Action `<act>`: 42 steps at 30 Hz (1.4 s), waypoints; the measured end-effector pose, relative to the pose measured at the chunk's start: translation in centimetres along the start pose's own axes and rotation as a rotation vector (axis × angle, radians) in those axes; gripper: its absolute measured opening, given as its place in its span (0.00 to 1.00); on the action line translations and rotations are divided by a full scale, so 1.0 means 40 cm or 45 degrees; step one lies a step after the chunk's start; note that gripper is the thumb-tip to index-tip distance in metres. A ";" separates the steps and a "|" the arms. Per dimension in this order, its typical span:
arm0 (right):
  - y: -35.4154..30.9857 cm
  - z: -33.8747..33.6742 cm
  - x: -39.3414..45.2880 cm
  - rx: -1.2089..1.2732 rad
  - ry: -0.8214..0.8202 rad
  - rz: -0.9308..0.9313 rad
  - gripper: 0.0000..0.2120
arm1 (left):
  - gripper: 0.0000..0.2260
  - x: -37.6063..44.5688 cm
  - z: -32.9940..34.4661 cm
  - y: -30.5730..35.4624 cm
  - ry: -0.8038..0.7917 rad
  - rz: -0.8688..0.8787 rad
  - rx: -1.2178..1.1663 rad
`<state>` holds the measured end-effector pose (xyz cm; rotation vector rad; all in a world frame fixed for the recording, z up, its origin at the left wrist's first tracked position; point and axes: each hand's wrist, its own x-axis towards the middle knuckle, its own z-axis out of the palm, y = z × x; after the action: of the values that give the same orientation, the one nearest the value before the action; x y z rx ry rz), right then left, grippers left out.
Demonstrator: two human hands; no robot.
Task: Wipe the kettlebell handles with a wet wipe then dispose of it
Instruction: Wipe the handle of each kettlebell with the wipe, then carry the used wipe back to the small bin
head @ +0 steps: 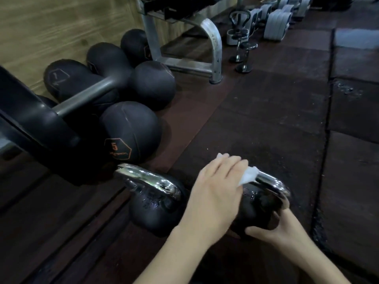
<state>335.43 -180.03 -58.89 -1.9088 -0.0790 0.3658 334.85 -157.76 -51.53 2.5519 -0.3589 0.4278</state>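
Observation:
Two black kettlebells with chrome handles stand on the dark floor mat. My left hand (217,187) holds a white wet wipe (249,177) wrapped over the left part of the chrome handle (272,183) of the right kettlebell (260,210). My right hand (281,228) grips the round body of that kettlebell from the near right side. The left kettlebell (155,210) stands beside it, its chrome handle (147,177) untouched and speckled with droplets.
Several black medicine balls (131,130) lie along the wooden wall at left. A padded bench with a grey bar (41,119) juts in from the left. A grey metal rack (213,50) and chrome weights (244,48) stand farther back. Dark rubber mats (287,109) cover the floor.

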 end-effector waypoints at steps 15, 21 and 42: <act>-0.873 0.234 -0.196 -0.451 -0.104 -0.721 0.26 | 0.15 -0.431 -0.880 0.016 0.683 -0.843 -0.290; -1.379 0.510 -0.504 -0.387 -0.400 -0.932 0.17 | 0.09 -0.639 -1.390 0.233 0.925 -0.976 -0.115; -2.758 0.568 -1.685 -0.178 -1.593 -1.291 0.12 | 0.06 -1.012 -2.666 1.486 1.763 -1.743 0.580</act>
<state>278.17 -134.88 50.27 -1.2538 -1.8194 0.7717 253.65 -143.14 47.16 1.5818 1.9017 1.4811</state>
